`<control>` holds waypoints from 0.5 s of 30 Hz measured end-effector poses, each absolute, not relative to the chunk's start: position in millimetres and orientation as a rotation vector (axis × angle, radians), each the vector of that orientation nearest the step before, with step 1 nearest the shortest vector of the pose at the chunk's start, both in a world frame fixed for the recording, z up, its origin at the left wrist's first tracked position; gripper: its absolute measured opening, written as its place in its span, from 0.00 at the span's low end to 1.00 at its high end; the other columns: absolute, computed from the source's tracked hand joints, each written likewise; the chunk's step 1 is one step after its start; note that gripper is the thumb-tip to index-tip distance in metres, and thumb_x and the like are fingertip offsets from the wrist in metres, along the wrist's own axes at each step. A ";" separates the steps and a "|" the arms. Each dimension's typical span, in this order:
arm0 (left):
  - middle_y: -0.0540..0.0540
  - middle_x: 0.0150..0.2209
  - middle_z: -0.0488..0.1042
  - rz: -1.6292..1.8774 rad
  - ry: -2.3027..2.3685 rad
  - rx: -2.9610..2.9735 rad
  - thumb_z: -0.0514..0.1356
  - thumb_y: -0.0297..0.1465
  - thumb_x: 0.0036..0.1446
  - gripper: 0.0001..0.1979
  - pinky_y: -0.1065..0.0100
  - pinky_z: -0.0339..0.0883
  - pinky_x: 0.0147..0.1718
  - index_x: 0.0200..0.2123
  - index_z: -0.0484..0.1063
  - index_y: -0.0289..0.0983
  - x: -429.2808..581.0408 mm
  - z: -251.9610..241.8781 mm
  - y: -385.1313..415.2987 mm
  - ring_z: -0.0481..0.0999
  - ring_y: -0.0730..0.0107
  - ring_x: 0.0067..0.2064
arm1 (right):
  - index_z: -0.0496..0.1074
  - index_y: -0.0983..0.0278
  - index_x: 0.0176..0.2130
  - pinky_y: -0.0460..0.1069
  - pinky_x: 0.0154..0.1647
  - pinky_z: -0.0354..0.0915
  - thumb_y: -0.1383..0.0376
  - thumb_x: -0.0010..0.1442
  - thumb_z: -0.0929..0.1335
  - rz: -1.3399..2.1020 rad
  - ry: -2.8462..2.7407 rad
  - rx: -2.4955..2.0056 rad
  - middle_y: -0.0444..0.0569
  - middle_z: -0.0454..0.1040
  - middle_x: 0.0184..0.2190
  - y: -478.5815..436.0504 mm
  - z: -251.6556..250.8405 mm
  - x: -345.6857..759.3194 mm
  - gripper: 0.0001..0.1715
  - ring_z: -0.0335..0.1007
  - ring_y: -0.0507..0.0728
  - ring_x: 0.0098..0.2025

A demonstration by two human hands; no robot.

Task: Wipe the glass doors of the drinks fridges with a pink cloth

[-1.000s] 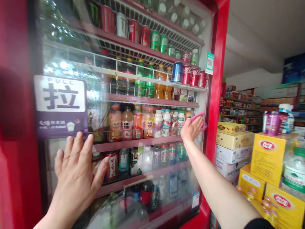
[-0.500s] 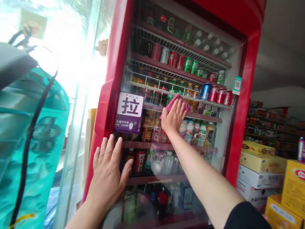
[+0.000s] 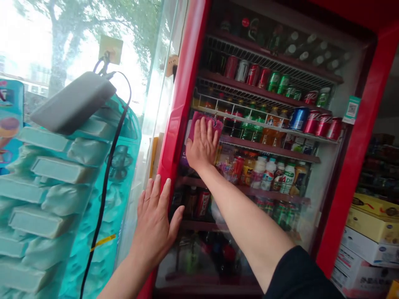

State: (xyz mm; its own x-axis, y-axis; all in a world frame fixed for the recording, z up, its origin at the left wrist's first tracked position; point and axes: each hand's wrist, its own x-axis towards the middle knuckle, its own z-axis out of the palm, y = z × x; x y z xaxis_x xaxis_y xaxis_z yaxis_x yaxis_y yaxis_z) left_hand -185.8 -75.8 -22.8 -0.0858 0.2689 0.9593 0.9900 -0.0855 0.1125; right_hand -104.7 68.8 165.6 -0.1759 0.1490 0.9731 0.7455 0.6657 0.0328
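Observation:
My right hand (image 3: 203,143) lies flat against the glass door (image 3: 230,270) of a red drinks fridge (image 3: 182,112). Under its palm and outstretched fingers it holds a pink-purple cloth (image 3: 199,117) to the glass. Most of a purple-and-white sticker (image 3: 186,157) is covered by that hand and cloth. Lower and to the left, my left hand (image 3: 156,216) holds nothing, fingers stretched and thumb apart, by the fridge's red left frame. I cannot tell how firmly it touches there.
Cans (image 3: 274,82) and bottles (image 3: 269,172) line the shelves behind the glass. On the left stand a turquoise display (image 3: 118,199), a grey box-shaped device (image 3: 75,101) and a hanging black cable (image 3: 104,187). Stacked cartons (image 3: 370,224) are at the right.
My right hand has slid left across the glass with the cloth, from the middle onto the sticker. My left hand stays by the left frame. The view has swung left.

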 end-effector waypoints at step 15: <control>0.34 0.83 0.47 -1.206 -1.461 -1.438 0.58 0.42 0.73 0.41 0.33 0.55 0.75 0.82 0.45 0.43 -194.1 -32.6 -73.9 0.47 0.39 0.83 | 0.60 0.63 0.78 0.70 0.84 0.38 0.62 0.73 0.68 -1.009 -2.103 -0.223 0.54 0.58 0.80 99.4 114.8 -62.4 0.40 0.47 0.68 0.83</control>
